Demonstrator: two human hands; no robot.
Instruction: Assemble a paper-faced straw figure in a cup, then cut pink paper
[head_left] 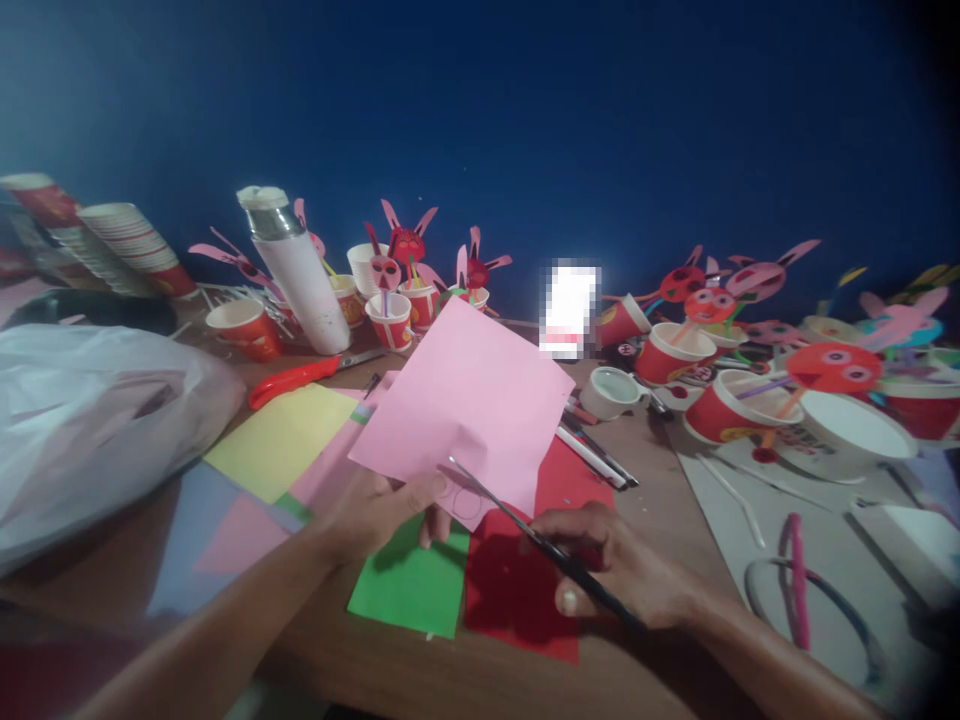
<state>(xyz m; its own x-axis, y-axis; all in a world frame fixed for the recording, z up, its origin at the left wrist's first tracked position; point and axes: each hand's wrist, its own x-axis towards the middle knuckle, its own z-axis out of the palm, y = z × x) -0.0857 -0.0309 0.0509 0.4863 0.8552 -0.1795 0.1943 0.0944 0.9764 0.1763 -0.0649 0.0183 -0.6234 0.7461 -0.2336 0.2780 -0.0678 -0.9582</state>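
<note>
My left hand (401, 510) pinches the lower edge of a square sheet of pink paper (469, 390), holding it tilted above the table. Small round outlines are drawn near the sheet's bottom corner. In my right hand (607, 560) is a pair of slim, dark-handled scissors (517, 515), seen almost edge-on. Their metal tip lies over the pink paper close to my left fingers; I cannot tell whether the blades touch it. Below the hands lie a green sheet (412, 580) and red sheets (525, 600).
Yellow paper (289, 440), red-handled scissors (292, 380) and a white plastic bag (97, 430) lie left. A flask (300, 270) stands behind. Red paper cups (739, 400) with rabbit-like paper figures line the back and right. Pens (596, 455) and a small white cup (611, 392) sit near a blurred-out screen (570, 310).
</note>
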